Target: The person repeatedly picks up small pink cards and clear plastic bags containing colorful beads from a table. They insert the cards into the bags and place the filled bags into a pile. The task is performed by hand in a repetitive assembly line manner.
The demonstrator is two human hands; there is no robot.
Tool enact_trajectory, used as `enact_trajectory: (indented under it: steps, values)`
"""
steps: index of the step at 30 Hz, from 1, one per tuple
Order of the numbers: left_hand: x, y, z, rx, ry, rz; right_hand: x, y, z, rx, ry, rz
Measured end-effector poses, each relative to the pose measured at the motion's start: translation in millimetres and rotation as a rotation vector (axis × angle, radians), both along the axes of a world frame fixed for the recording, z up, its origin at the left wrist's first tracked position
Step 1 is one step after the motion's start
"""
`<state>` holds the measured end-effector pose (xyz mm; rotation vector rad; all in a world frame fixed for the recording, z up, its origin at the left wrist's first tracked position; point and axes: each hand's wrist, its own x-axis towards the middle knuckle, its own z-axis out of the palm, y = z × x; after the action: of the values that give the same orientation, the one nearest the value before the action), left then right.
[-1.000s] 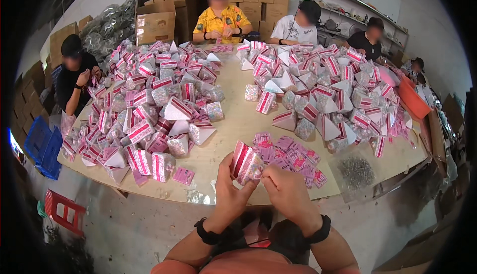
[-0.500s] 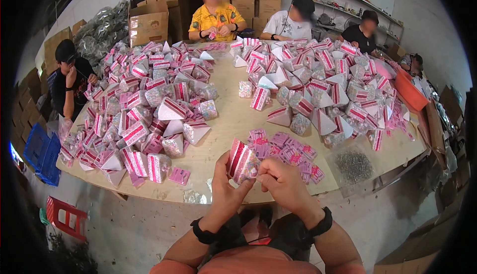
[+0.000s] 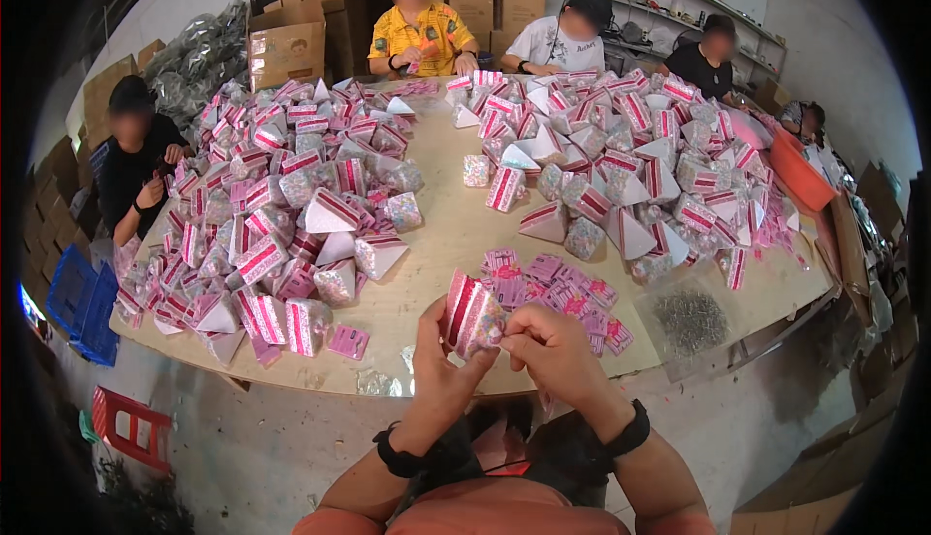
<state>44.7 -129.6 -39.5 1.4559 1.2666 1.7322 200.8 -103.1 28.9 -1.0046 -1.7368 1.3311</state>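
I see, remotely, a pale worktop (image 3: 441,234): striped wedges heaped left (image 3: 262,259) and right (image 3: 592,203), pink cards (image 3: 572,300) near front, metal bits (image 3: 690,324) on clear plastic (image 3: 667,294) front right.

Bare hands (image 3: 559,346), black wristbands (image 3: 630,428), coral shirt (image 3: 495,513)

The wedge (image 3: 470,314) has a smooth, paper-like side and shiny, clear plastic over its end. Cards (image 3: 567,297) look glossy, pins (image 3: 690,324) bright metal. The table (image 3: 436,234) seems smooth wood; the stool (image 3: 109,423), crate (image 3: 85,292) and tub (image 3: 803,174) are smooth plastic, boxes (image 3: 473,13) matt cardboard, wristbands (image 3: 396,453) matt.
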Motion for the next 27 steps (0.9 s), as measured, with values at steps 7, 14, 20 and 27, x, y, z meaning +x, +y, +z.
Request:
enact_trajectory:
  steps: [7,14,20,27]
  values:
    - [4,-1,1,-0.045,-0.094,-0.007,1,-7,2,-0.033,0.089,-0.051]
    - [2,-2,4,0.076,0.092,0.105,10,-3,5,-0.236,0.166,-0.019]
    - [5,-1,2,0.108,0.052,0.093,5,-6,0,0.113,-0.066,-0.061]
    - [4,-5,6,0.092,0.215,0.156,-3,-10,-3,0.567,-0.372,-0.144]
